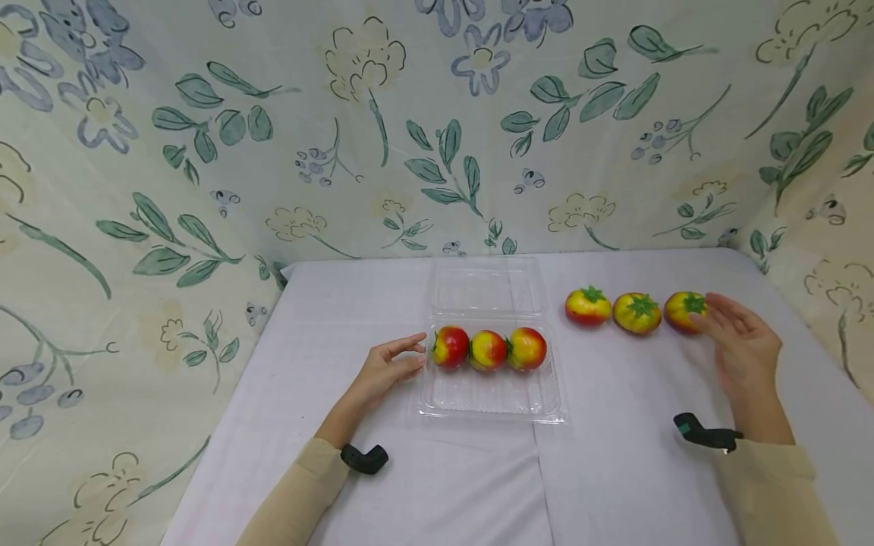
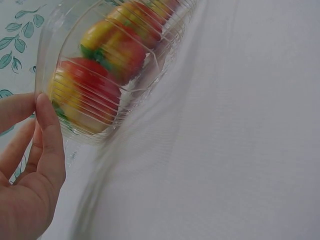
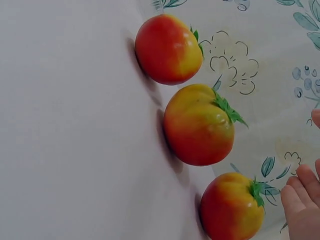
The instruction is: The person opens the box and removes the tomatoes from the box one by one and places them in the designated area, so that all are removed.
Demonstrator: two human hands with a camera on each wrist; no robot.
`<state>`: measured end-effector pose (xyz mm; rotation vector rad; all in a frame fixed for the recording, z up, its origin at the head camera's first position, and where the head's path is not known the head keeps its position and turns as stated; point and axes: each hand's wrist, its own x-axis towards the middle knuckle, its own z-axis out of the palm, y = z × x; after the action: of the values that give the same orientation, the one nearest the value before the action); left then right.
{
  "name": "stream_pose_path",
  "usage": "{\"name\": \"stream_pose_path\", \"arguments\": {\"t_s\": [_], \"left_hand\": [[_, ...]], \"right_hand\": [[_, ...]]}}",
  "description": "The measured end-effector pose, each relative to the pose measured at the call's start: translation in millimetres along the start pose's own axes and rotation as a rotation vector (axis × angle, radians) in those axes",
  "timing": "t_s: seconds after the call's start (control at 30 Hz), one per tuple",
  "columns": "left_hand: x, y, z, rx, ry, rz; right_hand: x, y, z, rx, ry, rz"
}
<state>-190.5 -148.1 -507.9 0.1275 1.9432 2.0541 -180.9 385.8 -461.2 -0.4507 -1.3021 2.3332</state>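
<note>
My left hand (image 1: pixel 384 373) pinches the left rim of a clear plastic clamshell box (image 1: pixel 492 396) between thumb and finger. Three red-and-yellow tomatoes lie in a row inside it: a left one (image 1: pixel 451 347), a middle one (image 1: pixel 488 350) and a right one (image 1: pixel 527 349). Through the box wall, the left wrist view shows the nearest tomato (image 2: pixel 87 95) close to the fingertips. To the right of the box, my right hand (image 1: pixel 746 345) hovers at the rightmost loose tomato (image 1: pixel 685 312), fingers spread. A gap shows between that hand and the tomatoes in the right wrist view.
Two more loose tomatoes, one (image 1: pixel 587 307) nearer the box and one (image 1: pixel 637 313) in the middle, share the row on the white tablecloth (image 1: pixel 614 455). The box's lid (image 1: pixel 486 287) lies folded back. Behind the table hangs a floral curtain (image 1: pixel 437 98).
</note>
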Motion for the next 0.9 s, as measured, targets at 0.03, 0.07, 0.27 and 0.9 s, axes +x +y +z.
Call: {"name": "stream_pose_path", "arguments": {"t_s": [0.03,0.07,0.27,0.9], "left_hand": [[0.2,-0.2,-0.2,0.0,-0.002,-0.001],[0.3,-0.4,-0.3,-0.001,-0.002,-0.001],[0.0,-0.5,-0.5,-0.006,0.001,-0.004],[-0.5,1.7,0.7,-0.006,0.001,-0.007]], "right_hand": [[-2.2,-0.4,1.2,-0.004,-0.016,0.0],[-4.3,-0.6,2.5,-0.007,-0.032,-0.002],[-17.4,0.9,12.6,0.002,-0.182,-0.018],[-53.5,17.1,54.0,-0.1,-0.488,0.016]]}}
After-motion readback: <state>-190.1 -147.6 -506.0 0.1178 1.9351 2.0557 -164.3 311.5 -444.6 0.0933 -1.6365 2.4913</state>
